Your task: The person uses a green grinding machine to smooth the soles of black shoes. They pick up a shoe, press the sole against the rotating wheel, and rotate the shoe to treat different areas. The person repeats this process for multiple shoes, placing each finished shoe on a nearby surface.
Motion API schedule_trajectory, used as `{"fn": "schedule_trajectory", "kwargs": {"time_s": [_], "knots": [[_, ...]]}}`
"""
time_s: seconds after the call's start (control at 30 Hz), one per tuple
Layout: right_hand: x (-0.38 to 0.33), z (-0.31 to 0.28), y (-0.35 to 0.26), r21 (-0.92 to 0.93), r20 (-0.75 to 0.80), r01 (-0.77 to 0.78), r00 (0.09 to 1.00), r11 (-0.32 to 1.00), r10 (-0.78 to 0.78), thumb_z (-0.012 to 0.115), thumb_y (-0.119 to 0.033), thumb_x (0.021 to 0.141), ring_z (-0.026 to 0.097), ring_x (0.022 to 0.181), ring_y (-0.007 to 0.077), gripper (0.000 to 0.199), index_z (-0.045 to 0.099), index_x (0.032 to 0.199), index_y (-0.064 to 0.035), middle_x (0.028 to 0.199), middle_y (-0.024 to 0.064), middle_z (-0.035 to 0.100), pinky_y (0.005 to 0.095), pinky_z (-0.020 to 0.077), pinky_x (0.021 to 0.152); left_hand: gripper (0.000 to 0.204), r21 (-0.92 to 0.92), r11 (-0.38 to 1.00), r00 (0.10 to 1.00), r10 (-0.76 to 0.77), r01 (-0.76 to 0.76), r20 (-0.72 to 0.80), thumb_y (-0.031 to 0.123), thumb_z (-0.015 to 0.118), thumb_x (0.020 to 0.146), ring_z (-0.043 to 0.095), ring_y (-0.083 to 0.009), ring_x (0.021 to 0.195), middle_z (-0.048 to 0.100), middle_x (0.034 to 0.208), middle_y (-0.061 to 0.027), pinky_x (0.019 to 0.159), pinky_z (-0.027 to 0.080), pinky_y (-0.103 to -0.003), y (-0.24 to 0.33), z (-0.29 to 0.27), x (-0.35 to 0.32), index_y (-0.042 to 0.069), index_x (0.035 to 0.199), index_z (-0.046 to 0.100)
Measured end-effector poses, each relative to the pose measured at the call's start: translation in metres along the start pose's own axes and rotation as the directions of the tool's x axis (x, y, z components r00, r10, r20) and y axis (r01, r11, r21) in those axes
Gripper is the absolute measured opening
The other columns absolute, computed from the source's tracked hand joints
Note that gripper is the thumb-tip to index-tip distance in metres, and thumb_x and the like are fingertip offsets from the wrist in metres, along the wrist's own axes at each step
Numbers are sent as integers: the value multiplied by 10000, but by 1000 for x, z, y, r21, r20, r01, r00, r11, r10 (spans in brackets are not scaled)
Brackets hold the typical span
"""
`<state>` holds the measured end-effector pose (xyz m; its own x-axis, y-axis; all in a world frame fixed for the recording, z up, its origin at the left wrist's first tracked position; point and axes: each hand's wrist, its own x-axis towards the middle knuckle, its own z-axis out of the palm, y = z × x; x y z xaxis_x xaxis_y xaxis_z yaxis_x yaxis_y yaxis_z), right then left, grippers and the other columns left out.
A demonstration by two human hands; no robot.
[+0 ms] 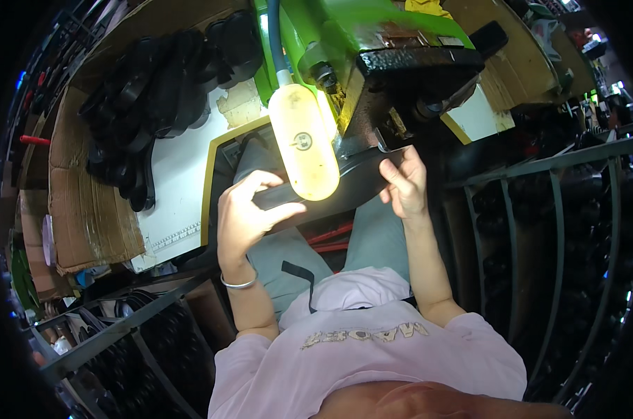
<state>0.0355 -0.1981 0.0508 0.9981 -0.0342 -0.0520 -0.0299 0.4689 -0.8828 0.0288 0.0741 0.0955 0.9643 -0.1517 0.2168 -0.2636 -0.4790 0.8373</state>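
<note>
A long black shoe sole (362, 183) lies across in front of me, gripped at its two ends. My left hand (245, 208) is closed on its left end, fingers on the far side and thumb on the near side. My right hand (406, 183) pinches the right end, the thumb along its edge. The sole's far edge is up against the dark lower head of a green machine (344, 31); whether they touch is hard to see. A lit yellow lamp (302, 143) hangs over the sole and hides part of its middle.
At the left, black soles (149, 91) are piled by a cardboard box (97, 223) on a white tabletop (177, 178) with a yellow edge. Metal racks (554, 202) holding dark pieces stand on both sides. Another cardboard box (515, 63) is at the far right.
</note>
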Motion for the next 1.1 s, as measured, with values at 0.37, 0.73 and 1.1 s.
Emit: {"fn": "schedule_trajectory", "kwargs": {"time_s": [0.37,0.73,1.1], "knots": [[-7,-3,0,-93,-15,129,991,987,-131,715,-66,853,544,639,55,378,467,1133,-13,940,68,610,167,389,413,414,180,975,982,155,-134,-107,236,848,683,621,-273,721,649,819,-111,712,501,-353,24,61,-3,32,983,648],[0,8,-2,-46,47,12,999,999,-9,707,-84,858,569,629,55,346,481,1109,-6,939,74,618,158,381,356,247,39,997,997,-74,73,35,221,795,758,586,-233,584,621,707,-100,583,464,-323,13,48,14,20,828,670],[-11,19,10,-280,109,103,991,955,-75,750,-91,830,529,586,24,320,530,1053,-28,887,34,624,163,384,388,327,-193,949,963,-221,249,155,189,781,769,694,-184,771,720,833,-127,737,509,-300,-9,44,-6,-9,1016,698]]}}
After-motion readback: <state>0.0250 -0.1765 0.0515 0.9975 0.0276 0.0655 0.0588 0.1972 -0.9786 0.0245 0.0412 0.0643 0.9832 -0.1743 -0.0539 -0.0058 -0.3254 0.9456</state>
